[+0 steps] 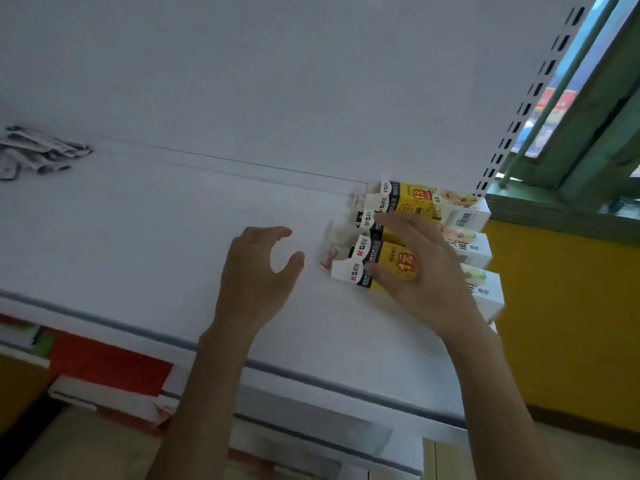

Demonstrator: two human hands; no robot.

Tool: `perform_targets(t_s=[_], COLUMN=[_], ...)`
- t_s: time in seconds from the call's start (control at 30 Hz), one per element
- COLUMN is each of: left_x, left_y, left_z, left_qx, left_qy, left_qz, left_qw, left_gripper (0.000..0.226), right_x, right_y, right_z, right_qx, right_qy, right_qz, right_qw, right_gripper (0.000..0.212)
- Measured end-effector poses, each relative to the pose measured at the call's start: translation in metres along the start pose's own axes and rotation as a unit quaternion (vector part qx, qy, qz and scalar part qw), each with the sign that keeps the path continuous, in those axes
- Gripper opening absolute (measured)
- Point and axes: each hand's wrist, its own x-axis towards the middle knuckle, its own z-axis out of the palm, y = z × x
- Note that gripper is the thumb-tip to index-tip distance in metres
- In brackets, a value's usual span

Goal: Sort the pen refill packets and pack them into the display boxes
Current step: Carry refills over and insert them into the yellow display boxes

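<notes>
The right hand [420, 271] is lying released over the display boxes [415, 202], fingers spread and fairly straight, pressing on their yellow tops rather than clasping any one of them; the thumb is resting against the nearest box [349, 273]. The left hand [258, 271] is hovering just beside these boxes over the white shelf [156, 244], fingers loosely curved, holding nothing.

The boxes are lying side by side directly beneath the right hand, in a row running away from the person; each long axis is pointing from the torn-open flap end, which is facing the left hand, toward the end of the shelf beyond the right hand.

A loose grey heap [38, 154], probably refill packets though too blurred to confirm, is lying well apart, far out beyond the left hand and away from the boxes.

Judgement: the right hand is steadying the boxes; the left hand is the nearer hand to the heap and to the open flap ends, so any loading is likely to be running lengthwise in from its side.
</notes>
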Motion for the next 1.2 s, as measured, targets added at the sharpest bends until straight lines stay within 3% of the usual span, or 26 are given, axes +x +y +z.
perform_targets(t_s=[0.07,0.23,0.47,0.6,0.87,1.2], left_x=[-0.011,-0.057,-0.124,-0.133,-0.108,0.021], left_y=[-0.009,-0.045,-0.103,-0.149,-0.239,-0.343], left_z=[-0.018,-0.091,-0.200,-0.249,-0.349,-0.391], left_qx=[0.040,0.159,0.265,0.275,0.279,0.236], left_qy=[0.043,0.150,0.218,0.214,0.167,0.112], left_qz=[-0.007,-0.100,-0.177,-0.186,-0.145,-0.076], left_qw=[0.998,0.971,0.922,0.919,0.934,0.962], left_gripper=[0.042,0.035,0.032,0.034,0.037,0.038], right_x=[0.009,0.033,0.056,0.066,0.103,0.203], right_y=[-0.017,-0.078,-0.228,-0.294,-0.405,-0.413], right_z=[0.014,0.074,0.178,0.238,0.325,0.399], right_qx=[0.042,0.142,0.247,0.242,0.245,0.101], right_qy=[0.014,-0.055,-0.154,-0.182,-0.191,-0.181], right_qz=[-0.018,-0.064,-0.198,-0.242,-0.218,-0.139], right_qw=[0.999,0.986,0.936,0.922,0.925,0.968], right_gripper=[0.047,0.044,0.044,0.047,0.047,0.049])
